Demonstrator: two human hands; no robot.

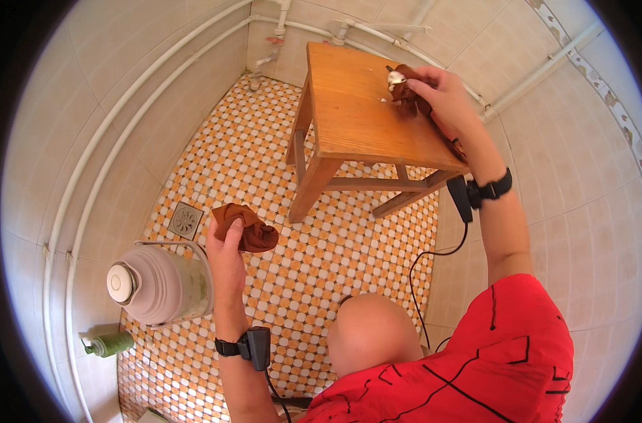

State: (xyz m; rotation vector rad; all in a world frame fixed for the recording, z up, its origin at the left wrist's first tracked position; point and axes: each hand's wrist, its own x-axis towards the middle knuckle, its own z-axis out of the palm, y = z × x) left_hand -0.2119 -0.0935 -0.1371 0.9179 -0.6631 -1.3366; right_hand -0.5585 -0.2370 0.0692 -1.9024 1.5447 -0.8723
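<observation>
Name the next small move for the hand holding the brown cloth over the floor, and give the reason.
Probably carry the left hand with its bunched brown cloth up to the wooden stool. The right hand already presses a similar brown cloth onto the stool top, and bare wood lies beside it.

The left hand (225,247) grips a crumpled brown cloth (245,227) above the orange and white tiled floor (335,254). The right hand (439,88) presses another brown cloth (407,95) onto the top of a wooden stool (359,106). A pink thermos flask (159,282) stands at the left, near a floor drain (185,221).
</observation>
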